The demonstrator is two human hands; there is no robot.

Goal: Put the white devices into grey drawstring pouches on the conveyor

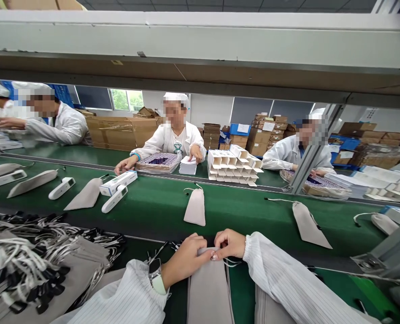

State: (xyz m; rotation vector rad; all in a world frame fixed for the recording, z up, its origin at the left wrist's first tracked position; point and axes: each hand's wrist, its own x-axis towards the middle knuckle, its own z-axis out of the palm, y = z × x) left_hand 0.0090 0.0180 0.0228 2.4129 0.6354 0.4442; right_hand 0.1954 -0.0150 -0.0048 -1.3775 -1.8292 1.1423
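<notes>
My left hand [186,260] and my right hand [229,243] pinch the top edge of a grey drawstring pouch [208,288] that lies flat at the near edge of the bench. Both hands grip its mouth from either side. A second grey pouch [270,310] lies under my right sleeve. On the green conveyor belt [250,216] just beyond lie a grey pouch [195,207] and another [309,227], both flat with cords loose.
A large heap of grey pouches with black-tipped cords [34,261] fills the near left. White handheld devices [114,198], a white box [119,182] and more pouches ride the belt at left. Three people in white coats work across the belt beside stacked white cartons [235,166].
</notes>
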